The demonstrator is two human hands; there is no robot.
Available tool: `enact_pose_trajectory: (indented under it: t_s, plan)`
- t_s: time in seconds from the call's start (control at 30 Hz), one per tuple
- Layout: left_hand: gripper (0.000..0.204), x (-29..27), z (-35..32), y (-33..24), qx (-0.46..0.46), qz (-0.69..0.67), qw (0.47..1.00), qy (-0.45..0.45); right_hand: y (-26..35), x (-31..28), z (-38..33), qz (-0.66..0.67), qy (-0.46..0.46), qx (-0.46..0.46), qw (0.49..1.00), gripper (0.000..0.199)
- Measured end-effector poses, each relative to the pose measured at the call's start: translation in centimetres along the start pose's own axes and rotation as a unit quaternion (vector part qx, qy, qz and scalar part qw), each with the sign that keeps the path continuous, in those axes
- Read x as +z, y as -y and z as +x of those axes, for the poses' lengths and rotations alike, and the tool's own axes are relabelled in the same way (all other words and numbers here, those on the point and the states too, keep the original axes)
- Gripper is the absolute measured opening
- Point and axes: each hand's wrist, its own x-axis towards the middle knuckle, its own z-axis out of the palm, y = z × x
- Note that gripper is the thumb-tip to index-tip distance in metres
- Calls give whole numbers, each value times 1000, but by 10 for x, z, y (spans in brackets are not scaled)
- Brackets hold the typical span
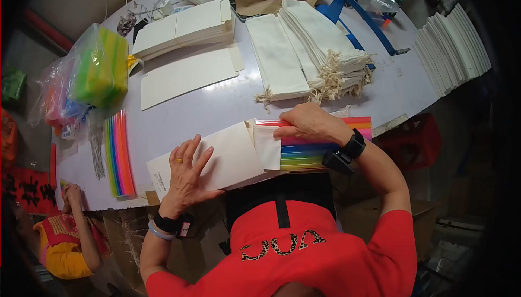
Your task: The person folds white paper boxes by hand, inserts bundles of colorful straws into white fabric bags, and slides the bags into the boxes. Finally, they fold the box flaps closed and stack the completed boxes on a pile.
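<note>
A long white box [230,153] lies flat along the table's near edge, with a small printed label at its left end. My left hand [190,169] rests on it, fingers spread and thumb pointing right. At the box's right end, a white flap [267,147] overlaps a row of coloured plastic tubes [309,156] in red, pink, blue, green and yellow. My right hand [309,122] is over these tubes, its thumb and fingers closed at the flap's upper right edge. Whether the flap is card or cloth, I cannot tell. My right palm hides part of the tubes.
Behind the box are stacked white boxes [184,28], a flat white box [187,80] and white drawstring pouches [279,55]. More coloured tubes [119,153] and thin metal brushes [96,147] lie left, near bagged green-yellow packs [103,69]. A blue tape dispenser [374,23] stands back right. Another person's hands [71,196] are at the left edge.
</note>
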Motion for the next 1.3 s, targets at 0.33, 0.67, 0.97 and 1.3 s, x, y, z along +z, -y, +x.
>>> enact_pose_trajectory:
  t_s: [0.33,0.67,0.97,1.3]
  plan:
    - [70,13,41,-3,-59,-101,993,6,-9,11,11,-10,21,-34,999,57]
    - [18,51,135,-16,-154,-134,979,27,-4,8,15,-11,28,-3,1000,61]
    - [21,52,138,-9,-177,-256,949,42,9,10,51,-7,21,-97,995,57]
    - [41,-20,144,-9,-98,-663,699,251,58,-49,21,-35,-15,-127,991,52]
